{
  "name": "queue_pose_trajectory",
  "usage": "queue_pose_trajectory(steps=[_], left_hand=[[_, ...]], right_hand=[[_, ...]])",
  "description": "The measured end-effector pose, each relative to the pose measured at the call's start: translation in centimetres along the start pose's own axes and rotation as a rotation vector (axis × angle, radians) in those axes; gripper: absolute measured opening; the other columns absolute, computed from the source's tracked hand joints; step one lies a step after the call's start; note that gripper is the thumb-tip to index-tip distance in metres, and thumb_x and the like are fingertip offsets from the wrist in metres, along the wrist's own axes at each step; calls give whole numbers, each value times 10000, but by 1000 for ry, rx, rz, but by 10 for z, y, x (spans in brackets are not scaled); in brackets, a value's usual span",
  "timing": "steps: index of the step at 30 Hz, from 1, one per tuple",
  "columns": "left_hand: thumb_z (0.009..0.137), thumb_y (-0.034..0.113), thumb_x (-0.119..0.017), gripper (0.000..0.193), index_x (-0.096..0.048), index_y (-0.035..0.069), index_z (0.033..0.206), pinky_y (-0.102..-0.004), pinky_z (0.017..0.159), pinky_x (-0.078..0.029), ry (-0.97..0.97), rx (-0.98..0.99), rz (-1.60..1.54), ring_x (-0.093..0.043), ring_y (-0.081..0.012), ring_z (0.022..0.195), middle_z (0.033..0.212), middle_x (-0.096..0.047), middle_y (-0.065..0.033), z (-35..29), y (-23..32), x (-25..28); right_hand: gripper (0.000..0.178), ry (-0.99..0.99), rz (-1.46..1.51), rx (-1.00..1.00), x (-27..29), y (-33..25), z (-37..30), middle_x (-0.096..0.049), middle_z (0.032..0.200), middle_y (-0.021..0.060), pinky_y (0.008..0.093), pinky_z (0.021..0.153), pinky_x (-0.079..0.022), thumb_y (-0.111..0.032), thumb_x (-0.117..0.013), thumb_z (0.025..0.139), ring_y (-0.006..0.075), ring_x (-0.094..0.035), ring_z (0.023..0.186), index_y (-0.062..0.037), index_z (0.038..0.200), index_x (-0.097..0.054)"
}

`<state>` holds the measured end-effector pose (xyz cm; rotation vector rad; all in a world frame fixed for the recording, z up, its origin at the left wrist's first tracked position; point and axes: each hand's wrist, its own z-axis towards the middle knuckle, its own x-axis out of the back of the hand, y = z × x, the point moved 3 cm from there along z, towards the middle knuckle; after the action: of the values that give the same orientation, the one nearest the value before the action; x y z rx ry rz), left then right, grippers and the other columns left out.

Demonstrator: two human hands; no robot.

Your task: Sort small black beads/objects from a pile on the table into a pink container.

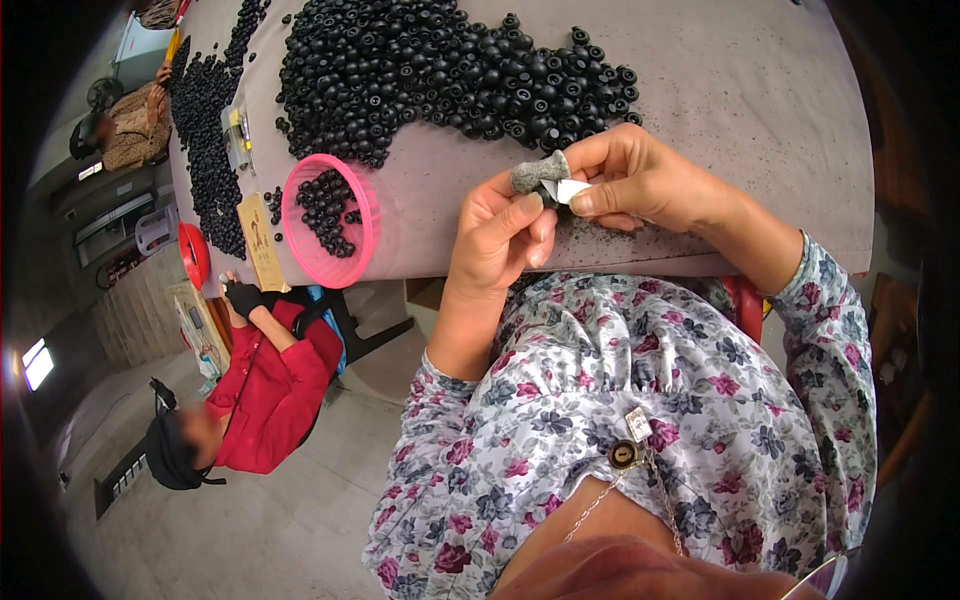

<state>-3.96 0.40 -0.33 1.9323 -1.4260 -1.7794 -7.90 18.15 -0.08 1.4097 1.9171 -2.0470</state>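
Note:
Just above the table's near edge, my two hands meet. My left hand (500, 230) is closed, thumb and fingers pinching a small black round piece (548, 199), mostly hidden. A grey, speckled finger cover (538, 173) shows at the tips, seemingly on my left index finger. Between the thumb and fingers of my right hand (640, 180) is a small blade (572, 190), wrapped in white, its metal tip against the black piece. Beyond both hands lies a large heap of black round pieces with holes (440, 80).
A pink basket (372, 225) with black pieces stands left of my hands. Beside it lies a tan box (262, 243); another black heap (205, 150) stretches along the table's left side. A person in red (280, 380) sits at the left, another person (135, 130) farther off. Dark crumbs dot the tabletop (740, 100).

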Motion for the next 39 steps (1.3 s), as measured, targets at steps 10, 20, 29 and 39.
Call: queue_pose_trajectory(steps=[10, 20, 29, 39], left_hand=[[936, 142, -633, 274, -616, -37, 1143, -206, 439, -440, 12, -38, -2, -523, -109, 507, 717, -598, -66, 2, 5, 2], [930, 133, -639, 286, -610, -44, 1153, -208, 434, -442, -11, -30, -20, -538, -115, 511, 723, -604, -74, 1, 3, 5], [933, 150, -638, 292, -606, -45, 1148, -208, 431, -441, -40, 31, -68, -520, -110, 497, 720, -594, -66, 1, 0, 2], [937, 154, -633, 282, -608, -33, 1147, -209, 435, -434, -46, 15, -73, -495, -100, 497, 730, -585, -61, 3, 0, 7]], right_hand=[[420, -38, -38, 35, -3, -5, 0, -600, 741, -8, 176, 430, -364, -58, -705, 844, 26, -462, 500, 37, 1235, -588], [435, -49, -39, 48, -4, -3, -1, -592, 729, -9, 178, 429, -350, -65, -689, 864, 27, -445, 494, 33, 1271, -575], [434, -59, 32, -14, 1, -1, 1, -618, 778, 4, 172, 431, -372, -54, -712, 840, 25, -471, 516, 49, 1239, -575], [418, -66, -14, 39, -4, -5, -1, -588, 715, -9, 172, 427, -354, -59, -687, 868, 24, -454, 500, 38, 1259, -576]])
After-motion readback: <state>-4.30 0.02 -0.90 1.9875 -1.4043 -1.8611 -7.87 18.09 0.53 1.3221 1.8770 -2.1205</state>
